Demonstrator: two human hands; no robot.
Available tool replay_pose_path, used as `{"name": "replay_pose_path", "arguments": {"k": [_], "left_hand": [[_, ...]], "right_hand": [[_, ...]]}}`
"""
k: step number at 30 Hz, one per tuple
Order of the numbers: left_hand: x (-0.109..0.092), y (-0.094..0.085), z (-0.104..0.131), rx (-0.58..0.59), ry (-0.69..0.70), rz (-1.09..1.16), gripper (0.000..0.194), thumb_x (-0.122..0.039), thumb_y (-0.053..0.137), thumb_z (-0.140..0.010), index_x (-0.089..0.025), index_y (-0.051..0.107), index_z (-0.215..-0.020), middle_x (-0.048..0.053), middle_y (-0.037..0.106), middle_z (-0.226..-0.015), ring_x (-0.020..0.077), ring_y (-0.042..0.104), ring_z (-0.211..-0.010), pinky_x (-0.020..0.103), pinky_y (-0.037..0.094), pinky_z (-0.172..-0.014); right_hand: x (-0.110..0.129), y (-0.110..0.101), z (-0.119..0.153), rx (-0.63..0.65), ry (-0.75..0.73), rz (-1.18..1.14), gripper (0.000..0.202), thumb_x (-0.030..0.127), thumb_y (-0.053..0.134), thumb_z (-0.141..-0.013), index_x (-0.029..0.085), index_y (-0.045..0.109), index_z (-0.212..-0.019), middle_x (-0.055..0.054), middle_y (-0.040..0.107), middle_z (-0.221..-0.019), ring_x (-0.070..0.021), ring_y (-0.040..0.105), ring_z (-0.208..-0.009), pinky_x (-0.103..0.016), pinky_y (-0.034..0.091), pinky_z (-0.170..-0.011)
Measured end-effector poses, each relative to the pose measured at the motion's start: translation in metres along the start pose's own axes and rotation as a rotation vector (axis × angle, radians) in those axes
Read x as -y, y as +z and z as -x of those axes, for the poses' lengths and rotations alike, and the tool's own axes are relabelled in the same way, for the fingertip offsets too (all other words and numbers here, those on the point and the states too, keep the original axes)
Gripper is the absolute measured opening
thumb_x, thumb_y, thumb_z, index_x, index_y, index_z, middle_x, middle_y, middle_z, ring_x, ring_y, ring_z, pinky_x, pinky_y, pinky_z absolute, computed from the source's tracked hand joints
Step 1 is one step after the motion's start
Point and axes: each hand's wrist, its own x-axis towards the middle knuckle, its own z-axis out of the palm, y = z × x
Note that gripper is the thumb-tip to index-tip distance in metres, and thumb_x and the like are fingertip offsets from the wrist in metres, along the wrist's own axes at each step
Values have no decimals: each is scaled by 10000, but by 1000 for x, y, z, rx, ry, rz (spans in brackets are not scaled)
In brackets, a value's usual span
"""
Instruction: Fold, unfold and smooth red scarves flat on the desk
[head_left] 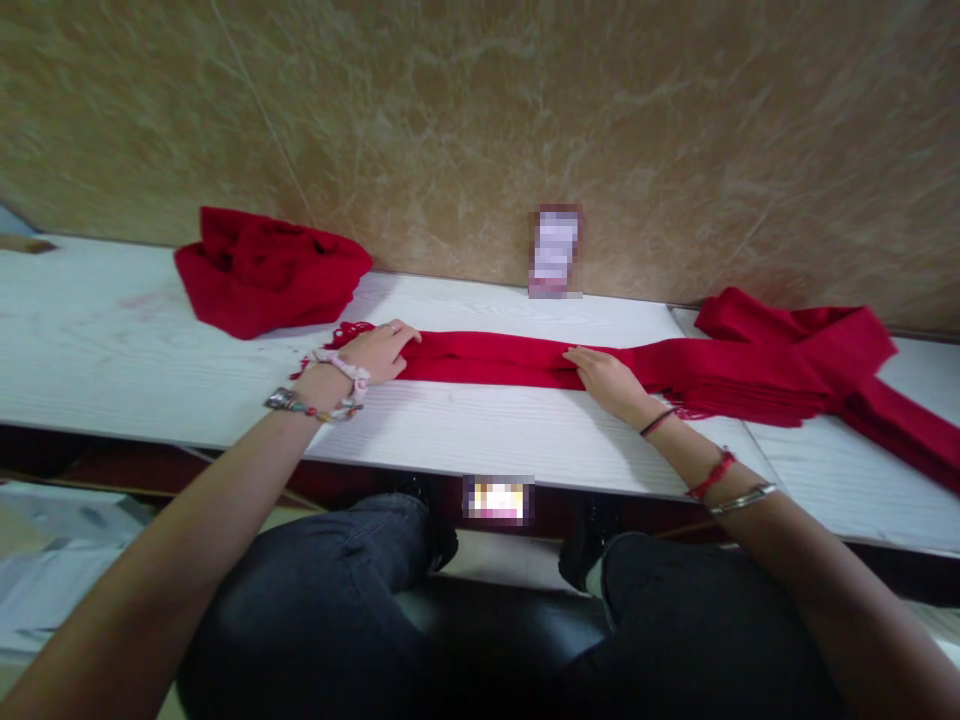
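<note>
Table (465,430): against wall (480,130). Cloth bundle (270,285): on table, left, toward wall. Scarf (487,358): lengthwise on table, middle; left hand (381,350) on its left end, right hand (609,382) farther right along it. Folded stack (757,395): on table, right of right hand. Blurred-out object (555,250): behind scarf, by wall. Person's legs (322,570): before table.

The single view looks from the wearer's head, forward and steeply down; the thighs (315,590) show at the bottom, close below the lens, and the forearms (217,510) reach in from the lower corners; the white table (465,430) crosses the middle, slanting slightly down to the right; the strip of red cloth (487,358) lies near the centre, within arm's reach; the brown wall (480,120) fills the top.
</note>
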Motion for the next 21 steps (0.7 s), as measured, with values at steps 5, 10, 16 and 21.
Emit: {"name": "replay_pose_path", "arguments": {"k": [5, 10, 16, 21], "left_hand": [[7, 1, -5, 82, 37, -69, 516, -104, 356, -788, -112, 431, -1299, 104, 501, -1280, 181, 500, -1139, 272, 358, -980], [-3, 2, -3, 36, -67, -127, 533, -15, 318, -768, -204, 549, -1211, 94, 571, -1200, 245, 573, -1032, 351, 452, -820], [-6, -19, 2, -196, -244, -113, 426, -93, 334, -811, -185, 605, -1127, 110, 602, -1100, 263, 573, -1004, 357, 452, -789], [5, -19, 15, 2, -95, -94, 424, -64, 403, -742, -235, 642, -1048, 53, 611, -1090, 216, 582, -992, 305, 445, -820]], "right_hand": [[-3, -3, 0, -44, 136, -64, 394, 122, 353, -871, 107, 543, -1217, -115, 652, -1114, -212, 620, -1006, -321, 484, -885], [-6, 1, 2, -57, 33, 19, 427, 78, 369, -832, 120, 544, -1219, -116, 605, -1196, -212, 586, -1069, -340, 468, -918], [3, 0, -1, -55, -72, 84, 425, 61, 362, -836, 117, 553, -1211, -129, 578, -1230, -225, 534, -1142, -405, 415, -980], [-2, -8, 0, -149, -4, -64, 405, 108, 327, -878, 122, 554, -1214, -98, 601, -1206, -178, 571, -1094, -325, 458, -952]]}}
